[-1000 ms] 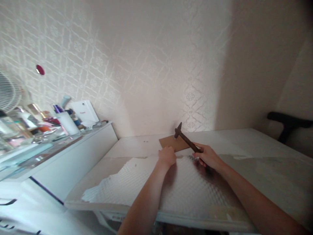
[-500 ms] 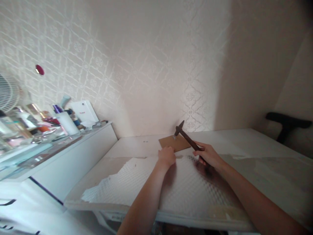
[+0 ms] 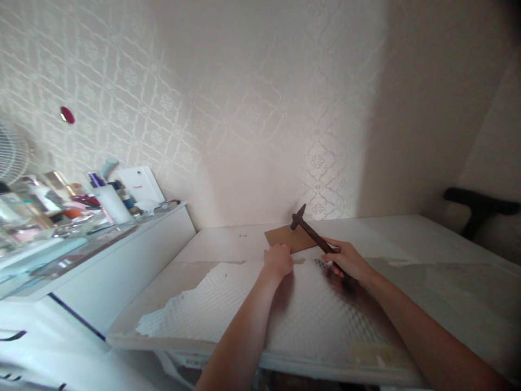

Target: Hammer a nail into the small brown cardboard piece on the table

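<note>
My right hand [image 3: 345,259] is wrapped around the dark wooden handle of a hammer [image 3: 314,234]. The hammer slants up and to the left, its metal head over a thin brown board [image 3: 303,240]. Beneath the head is something small and pale on the board, too small to name. At the board's near left edge my left hand [image 3: 279,259] is closed on it, with the fingertips mostly hidden. Both hands are above a white quilted sheet [image 3: 211,296] with a torn left edge.
The white table [image 3: 217,247] meets a patterned wall behind. To the left, a white cabinet [image 3: 154,244] carries a crowd of bottles, including a white bottle with a purple cap [image 3: 112,202], and a white box [image 3: 142,184]. A black armrest [image 3: 482,200] stands at the right.
The hammer head has dropped slightly toward the pale thing on the board. My left hand and the board have stayed in place.
</note>
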{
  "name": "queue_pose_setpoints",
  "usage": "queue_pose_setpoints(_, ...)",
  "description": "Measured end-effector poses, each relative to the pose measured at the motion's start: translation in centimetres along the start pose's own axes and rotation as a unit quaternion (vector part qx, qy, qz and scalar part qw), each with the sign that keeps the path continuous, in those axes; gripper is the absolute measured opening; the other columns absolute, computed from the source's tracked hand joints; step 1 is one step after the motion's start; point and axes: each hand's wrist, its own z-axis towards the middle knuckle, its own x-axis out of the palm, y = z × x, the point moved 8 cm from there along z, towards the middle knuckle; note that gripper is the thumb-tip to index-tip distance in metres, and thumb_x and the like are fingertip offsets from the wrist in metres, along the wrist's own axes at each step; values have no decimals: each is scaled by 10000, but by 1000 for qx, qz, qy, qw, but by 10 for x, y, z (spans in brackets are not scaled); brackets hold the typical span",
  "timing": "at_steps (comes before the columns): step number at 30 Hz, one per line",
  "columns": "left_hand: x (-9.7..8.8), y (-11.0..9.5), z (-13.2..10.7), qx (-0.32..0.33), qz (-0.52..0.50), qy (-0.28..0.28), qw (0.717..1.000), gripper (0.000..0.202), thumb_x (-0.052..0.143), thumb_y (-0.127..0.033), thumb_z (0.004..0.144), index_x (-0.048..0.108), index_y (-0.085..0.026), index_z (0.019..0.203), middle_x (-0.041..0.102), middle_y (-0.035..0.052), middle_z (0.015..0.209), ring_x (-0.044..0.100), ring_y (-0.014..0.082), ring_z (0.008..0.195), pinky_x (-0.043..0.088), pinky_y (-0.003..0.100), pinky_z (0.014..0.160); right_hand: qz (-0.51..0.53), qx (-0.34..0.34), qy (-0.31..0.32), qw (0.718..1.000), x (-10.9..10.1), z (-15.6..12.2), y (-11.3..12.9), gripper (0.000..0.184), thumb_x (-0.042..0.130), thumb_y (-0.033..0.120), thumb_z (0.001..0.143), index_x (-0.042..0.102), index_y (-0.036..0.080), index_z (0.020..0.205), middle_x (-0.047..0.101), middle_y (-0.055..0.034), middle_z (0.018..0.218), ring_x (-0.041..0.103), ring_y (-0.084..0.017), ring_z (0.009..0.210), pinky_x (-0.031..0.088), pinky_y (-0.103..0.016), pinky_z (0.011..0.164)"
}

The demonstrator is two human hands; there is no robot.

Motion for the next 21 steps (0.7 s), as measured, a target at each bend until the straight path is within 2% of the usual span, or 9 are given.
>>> queue_pose_setpoints(6,1,0,1,2,7,3,1000,310,407,-137,783,585,-198,1029,611,88,1016,571,241,940,464,368,771,11,0,-28,1000,-5,0,0,691,530,188,623,393,135,1299,469,73,464,391,-69,279,294,-172,269)
queue_pose_setpoints(11,0,0,1,4,2,-5,1000,302,410,-146,785,587,-205,1023,608,81,1029,566,236,952,455,370,789,32,8,1,999,0,-1,-2,693,544,181,610,407,106,1285,442,81,434,380,-68,277,275,-165,265)
queue_pose_setpoints(16,0,0,0,3,4,3,1000,293,396,-159,810,577,-208,1035,611,90,1016,564,232,959,458,363,776,23,5,-26,999,-5,0,-1,692,531,179,616,398,120,1293,465,73,451,385,-71,273,280,-167,260)
queue_pose_setpoints(21,0,-1,-1,1,7,13,1000,298,405,-150,802,577,-204,1039,604,86,1042,559,231,969,455,362,789,25,0,14,1000,0,2,-3,675,530,166,610,421,116,1275,462,73,457,385,-66,269,263,-161,257)
